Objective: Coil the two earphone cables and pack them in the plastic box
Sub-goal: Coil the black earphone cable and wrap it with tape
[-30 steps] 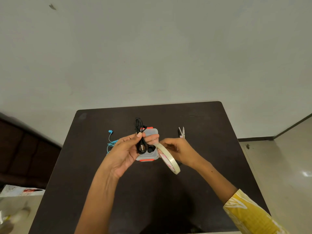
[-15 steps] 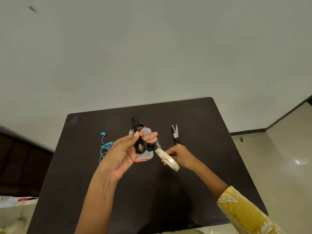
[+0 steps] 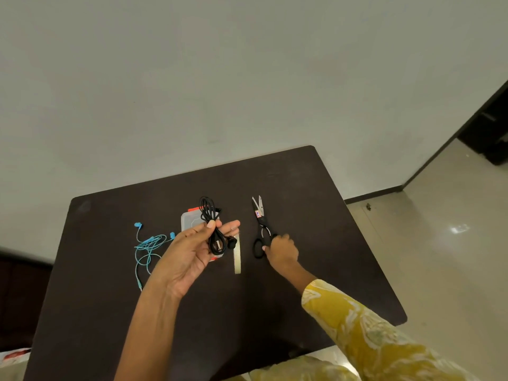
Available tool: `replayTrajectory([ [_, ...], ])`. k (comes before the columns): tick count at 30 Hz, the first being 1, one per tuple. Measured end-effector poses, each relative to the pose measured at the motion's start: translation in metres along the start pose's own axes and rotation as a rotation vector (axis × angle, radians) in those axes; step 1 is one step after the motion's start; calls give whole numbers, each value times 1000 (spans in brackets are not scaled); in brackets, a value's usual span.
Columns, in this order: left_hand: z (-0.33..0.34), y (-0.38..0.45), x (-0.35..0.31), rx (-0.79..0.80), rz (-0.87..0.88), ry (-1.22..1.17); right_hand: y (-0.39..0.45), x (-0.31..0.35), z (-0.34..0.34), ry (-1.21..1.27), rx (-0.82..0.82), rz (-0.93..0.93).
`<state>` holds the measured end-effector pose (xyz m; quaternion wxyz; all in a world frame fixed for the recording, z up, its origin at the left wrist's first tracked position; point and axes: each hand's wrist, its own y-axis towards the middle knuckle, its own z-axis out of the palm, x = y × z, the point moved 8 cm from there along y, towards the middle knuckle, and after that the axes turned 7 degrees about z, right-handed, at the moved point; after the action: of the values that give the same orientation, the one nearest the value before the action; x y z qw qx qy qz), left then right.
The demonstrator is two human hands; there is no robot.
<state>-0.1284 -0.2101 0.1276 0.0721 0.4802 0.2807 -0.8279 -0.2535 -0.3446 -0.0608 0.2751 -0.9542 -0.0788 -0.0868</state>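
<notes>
My left hand [image 3: 189, 251] is held palm up over the table, thumb pressing a coiled black earphone cable [image 3: 210, 215] against the fingers. The coil's loops stick up past the fingertips, and the plug and earbuds lie in my palm. Under and behind that hand sits the clear plastic box [image 3: 189, 220] with orange clasps, mostly hidden. A blue earphone cable [image 3: 149, 243] lies loose and tangled on the table, left of the box. My right hand [image 3: 281, 248] has its fingers curled on the black handles of the scissors [image 3: 259, 215].
A roll of clear tape [image 3: 237, 257] stands on edge between my two hands, just right of the box. The dark table [image 3: 316, 215] ends at a pale wall behind and a tiled floor on the right.
My right hand let go of the tape roll, which now stands by the box, and moved right onto the scissors' handles. The left hand still holds the black coil.
</notes>
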Motion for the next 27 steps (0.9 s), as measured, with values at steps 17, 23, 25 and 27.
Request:
replayTrajectory([
  [17,-6,15,20,-30,-59,-18,6,-9,3,466,443,28],
  [23,-17,32,27,-41,-73,1,-30,-19,-5,936,863,66],
  [25,-21,38,29,-51,-77,-13,-46,-26,-7,990,1014,36],
  [27,-23,45,32,-55,-86,-27,-63,-32,-10,1035,1161,-7],
])
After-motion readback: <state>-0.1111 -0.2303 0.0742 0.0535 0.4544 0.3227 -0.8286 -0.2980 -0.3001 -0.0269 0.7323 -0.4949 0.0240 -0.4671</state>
